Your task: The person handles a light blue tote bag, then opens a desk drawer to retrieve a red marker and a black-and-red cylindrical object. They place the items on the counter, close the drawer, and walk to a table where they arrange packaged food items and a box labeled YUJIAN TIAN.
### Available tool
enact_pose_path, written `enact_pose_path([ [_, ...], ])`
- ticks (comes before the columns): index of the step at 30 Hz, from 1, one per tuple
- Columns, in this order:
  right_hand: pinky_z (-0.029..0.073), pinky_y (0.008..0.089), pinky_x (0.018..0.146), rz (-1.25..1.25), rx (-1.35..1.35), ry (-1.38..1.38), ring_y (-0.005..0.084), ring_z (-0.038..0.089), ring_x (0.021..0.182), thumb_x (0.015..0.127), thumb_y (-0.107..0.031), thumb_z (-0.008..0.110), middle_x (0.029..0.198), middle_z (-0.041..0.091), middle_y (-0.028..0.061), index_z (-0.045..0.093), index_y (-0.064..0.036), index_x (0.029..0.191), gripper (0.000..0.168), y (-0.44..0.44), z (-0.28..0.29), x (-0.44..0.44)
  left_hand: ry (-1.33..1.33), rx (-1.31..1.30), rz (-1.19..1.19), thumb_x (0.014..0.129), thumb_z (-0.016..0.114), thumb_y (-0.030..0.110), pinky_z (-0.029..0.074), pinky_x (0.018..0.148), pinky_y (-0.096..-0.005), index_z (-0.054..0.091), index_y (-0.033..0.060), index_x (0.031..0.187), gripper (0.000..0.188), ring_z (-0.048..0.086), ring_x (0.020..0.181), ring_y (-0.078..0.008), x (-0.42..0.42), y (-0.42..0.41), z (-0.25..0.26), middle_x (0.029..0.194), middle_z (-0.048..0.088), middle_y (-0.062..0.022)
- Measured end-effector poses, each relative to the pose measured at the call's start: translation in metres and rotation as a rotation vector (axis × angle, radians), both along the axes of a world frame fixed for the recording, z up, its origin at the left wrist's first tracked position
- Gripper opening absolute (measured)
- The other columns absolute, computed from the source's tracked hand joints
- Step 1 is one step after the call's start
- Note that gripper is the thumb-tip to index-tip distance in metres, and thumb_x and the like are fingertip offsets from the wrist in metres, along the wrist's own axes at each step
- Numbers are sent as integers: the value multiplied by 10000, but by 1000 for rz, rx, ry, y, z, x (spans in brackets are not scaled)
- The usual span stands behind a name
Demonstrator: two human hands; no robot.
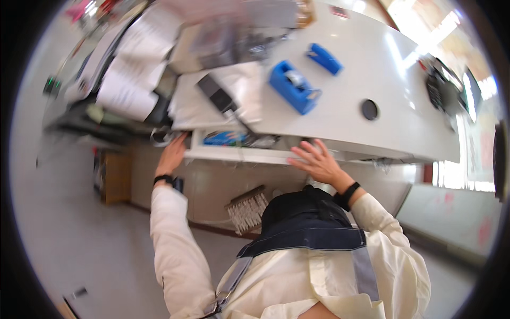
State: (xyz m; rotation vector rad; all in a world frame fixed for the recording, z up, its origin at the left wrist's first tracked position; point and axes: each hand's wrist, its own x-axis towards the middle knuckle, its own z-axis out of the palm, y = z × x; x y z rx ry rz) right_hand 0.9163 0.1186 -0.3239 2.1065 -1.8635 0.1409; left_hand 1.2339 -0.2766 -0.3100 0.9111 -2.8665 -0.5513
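Note:
Just below the desk's front edge, a shallow white drawer [255,155] stands pulled out, with a blue printed packet [224,138] and dark items inside. My left hand [172,154] is at the drawer's left end; whether it grips anything cannot be told. My right hand [314,161] spreads its fingers at the front rim of the drawer, holding nothing. On the white desk [342,119] are a blue tape dispenser [293,87], a blue stapler [324,59] and a black round disc [369,109]. A black device with a cable [217,93] lies on white paper sheets [245,79].
Papers with writing [129,83] cover the desk's left side, beside blurred plastic containers [217,42]. A dark telephone-like device [438,87] stands far right. Under the desk is a slatted footrest-like object [247,209]. A wooden box [115,175] stands on the floor at left.

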Motion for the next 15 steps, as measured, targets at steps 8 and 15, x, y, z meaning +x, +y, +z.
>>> enact_pose_path([
  [8,139,467,1096,-494,-326,-205,231,213,1348,748,-192,573,1465,245,-12,371,-341,1349,651,-26,-3,-10,-373,-300,-179,730,459,-20,443,752,-480,544,79,1169,458,561,828,-402,17,-10,14,937,598,-234],
  [15,275,464,1032,-219,-321,-417,263,308,1296,700,-88,596,1384,382,83,511,-189,1229,546,13,35,-49,282,-143,339,806,500,69,475,683,-391,595,49,1085,295,589,722,-346,-7,56,0,839,625,-207],
])
